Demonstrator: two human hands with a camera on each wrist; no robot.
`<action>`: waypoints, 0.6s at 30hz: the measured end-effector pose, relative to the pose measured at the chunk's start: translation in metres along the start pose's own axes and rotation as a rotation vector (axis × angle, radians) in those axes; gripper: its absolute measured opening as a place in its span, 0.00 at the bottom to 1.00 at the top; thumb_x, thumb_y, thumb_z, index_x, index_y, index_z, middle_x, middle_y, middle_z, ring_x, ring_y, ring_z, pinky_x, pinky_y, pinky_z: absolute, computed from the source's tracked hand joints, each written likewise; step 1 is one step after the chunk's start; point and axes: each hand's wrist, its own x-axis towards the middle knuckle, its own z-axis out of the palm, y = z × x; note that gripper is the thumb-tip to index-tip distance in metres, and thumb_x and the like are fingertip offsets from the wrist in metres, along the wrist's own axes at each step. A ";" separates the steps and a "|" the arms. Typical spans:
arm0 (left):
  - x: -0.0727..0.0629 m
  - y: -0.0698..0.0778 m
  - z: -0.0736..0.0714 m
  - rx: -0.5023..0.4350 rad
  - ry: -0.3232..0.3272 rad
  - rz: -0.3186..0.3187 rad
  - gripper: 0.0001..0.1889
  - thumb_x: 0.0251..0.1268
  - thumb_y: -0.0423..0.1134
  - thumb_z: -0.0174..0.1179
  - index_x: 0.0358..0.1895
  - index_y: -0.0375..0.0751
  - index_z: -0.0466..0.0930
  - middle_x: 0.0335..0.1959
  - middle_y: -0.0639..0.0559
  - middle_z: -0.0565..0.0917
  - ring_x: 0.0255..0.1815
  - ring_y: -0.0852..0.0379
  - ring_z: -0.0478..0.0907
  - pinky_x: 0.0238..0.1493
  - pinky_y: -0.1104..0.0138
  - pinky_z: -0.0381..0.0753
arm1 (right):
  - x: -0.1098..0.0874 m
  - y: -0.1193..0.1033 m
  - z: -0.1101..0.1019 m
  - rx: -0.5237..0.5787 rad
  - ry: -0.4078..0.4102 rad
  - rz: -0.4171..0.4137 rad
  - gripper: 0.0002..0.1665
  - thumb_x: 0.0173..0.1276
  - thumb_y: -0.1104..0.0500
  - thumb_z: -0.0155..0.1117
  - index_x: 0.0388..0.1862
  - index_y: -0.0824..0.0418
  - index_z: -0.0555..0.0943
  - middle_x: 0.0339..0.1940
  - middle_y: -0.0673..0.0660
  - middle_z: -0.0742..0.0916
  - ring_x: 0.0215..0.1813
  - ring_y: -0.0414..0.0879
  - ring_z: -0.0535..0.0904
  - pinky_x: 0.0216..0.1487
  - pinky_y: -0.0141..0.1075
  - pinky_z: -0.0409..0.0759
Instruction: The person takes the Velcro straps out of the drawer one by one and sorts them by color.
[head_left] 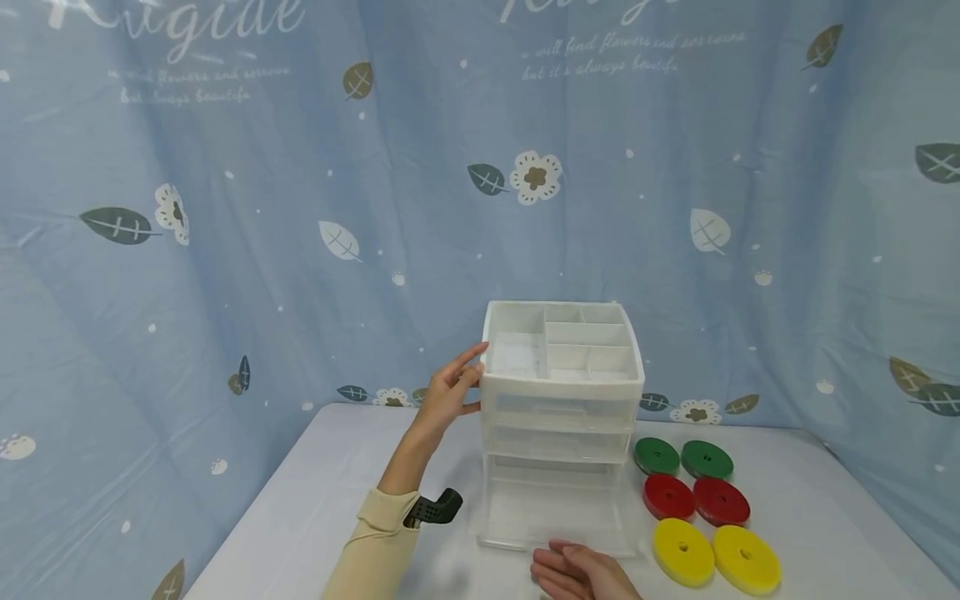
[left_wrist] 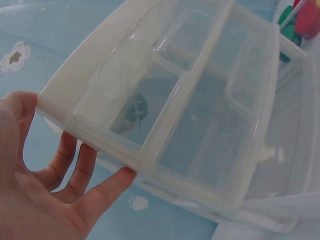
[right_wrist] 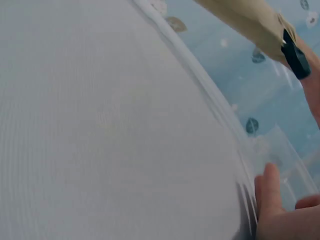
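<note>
A white plastic drawer unit (head_left: 562, 389) with a divided top tray stands on the table. Its two upper drawers are closed, and the clear bottom drawer (head_left: 555, 508) is pulled out toward me. My left hand (head_left: 447, 392) rests spread fingertips against the unit's upper left side. In the left wrist view, the fingers (left_wrist: 100, 197) reach along the side edge near the top. My right hand (head_left: 581, 573) is just in front of the bottom drawer's front edge, fingers straight and palm turned inward. The right wrist view shows that hand (right_wrist: 287, 220) beside the clear drawer, partly cut off.
Right of the unit lie flat round discs with centre holes in pairs: green (head_left: 707, 459), red (head_left: 722, 501) and yellow (head_left: 747, 559). A white cloth covers the table (head_left: 300, 508). A blue patterned curtain (head_left: 420, 167) hangs behind and at both sides.
</note>
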 end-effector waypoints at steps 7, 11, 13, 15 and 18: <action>-0.002 -0.003 -0.001 0.000 0.002 0.006 0.21 0.72 0.58 0.53 0.66 0.79 0.69 0.55 0.50 0.78 0.55 0.53 0.77 0.55 0.52 0.84 | 0.004 0.005 0.015 0.101 0.093 -0.048 0.31 0.83 0.58 0.37 0.74 0.78 0.48 0.51 0.66 0.87 0.53 0.56 0.86 0.60 0.48 0.81; -0.002 -0.003 -0.001 -0.002 0.000 0.015 0.21 0.71 0.58 0.54 0.66 0.78 0.69 0.56 0.49 0.79 0.55 0.53 0.77 0.55 0.51 0.84 | 0.005 0.005 0.019 0.170 0.101 -0.064 0.31 0.84 0.56 0.33 0.74 0.78 0.47 0.50 0.67 0.87 0.54 0.59 0.85 0.61 0.49 0.81; -0.002 -0.003 -0.001 -0.005 -0.002 0.012 0.21 0.71 0.59 0.54 0.66 0.78 0.69 0.56 0.50 0.79 0.55 0.53 0.77 0.55 0.51 0.84 | 0.006 0.005 0.020 0.213 0.090 -0.070 0.31 0.85 0.55 0.31 0.74 0.78 0.47 0.50 0.68 0.87 0.55 0.60 0.84 0.61 0.50 0.80; -0.001 -0.003 -0.001 -0.005 -0.002 0.011 0.21 0.71 0.59 0.54 0.66 0.78 0.69 0.56 0.50 0.78 0.55 0.53 0.76 0.55 0.51 0.84 | 0.006 0.004 0.020 0.251 0.081 -0.072 0.31 0.85 0.54 0.29 0.73 0.77 0.48 0.49 0.68 0.87 0.56 0.61 0.84 0.62 0.50 0.80; -0.001 -0.002 0.000 -0.005 -0.004 0.012 0.21 0.71 0.59 0.54 0.66 0.78 0.69 0.57 0.50 0.78 0.56 0.53 0.76 0.55 0.51 0.84 | 0.007 0.004 0.019 0.280 0.078 -0.074 0.30 0.85 0.54 0.28 0.72 0.77 0.51 0.47 0.67 0.88 0.56 0.61 0.84 0.62 0.50 0.80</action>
